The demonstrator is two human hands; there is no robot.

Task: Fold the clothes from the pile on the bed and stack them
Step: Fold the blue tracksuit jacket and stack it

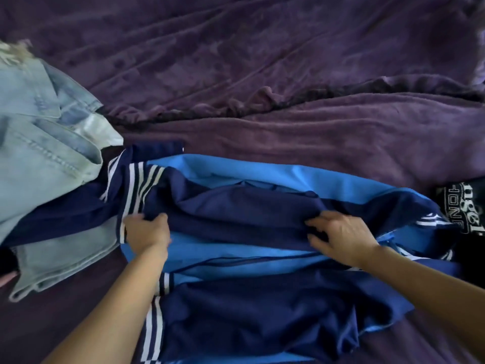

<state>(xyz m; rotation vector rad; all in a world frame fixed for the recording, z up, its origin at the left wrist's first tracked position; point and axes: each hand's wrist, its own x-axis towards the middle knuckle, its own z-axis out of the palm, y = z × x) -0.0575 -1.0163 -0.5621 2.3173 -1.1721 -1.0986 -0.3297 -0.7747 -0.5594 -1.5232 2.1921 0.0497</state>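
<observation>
A wide bed covered in a rumpled purple plush blanket (288,74) fills the view; nothing of the room beyond it shows. A raised ridge of the blanket runs across the middle of the bed, just behind the work area, so the surface is soft and uneven, not flat.

Spread across the near half lies a navy and light blue track jacket (249,206) with white stripes, slippery-looking and creased, partly folded over itself. Its left end overlaps a pale denim garment (39,153) lying at the left edge. A black garment with white lettering (462,211) sits at the far right, touching the jacket's right end.

The person's left hand (147,229) is closed, pinching a fold of navy fabric beside the striped seam. The right hand (341,232) has its fingers curled down, gripping a bunched navy fold near the right end.

Risks, as a judgement: the smooth fabric may slide out of either pinch, so the fold would collapse or land crooked. The soft, ridged blanket gives no firm base, so creases may be pressed in. The jacket's end lies over the denim, so lifting or pulling it could drag the denim along. The loose sleeve with stripes near the left forearm may be trapped inside the fold
</observation>
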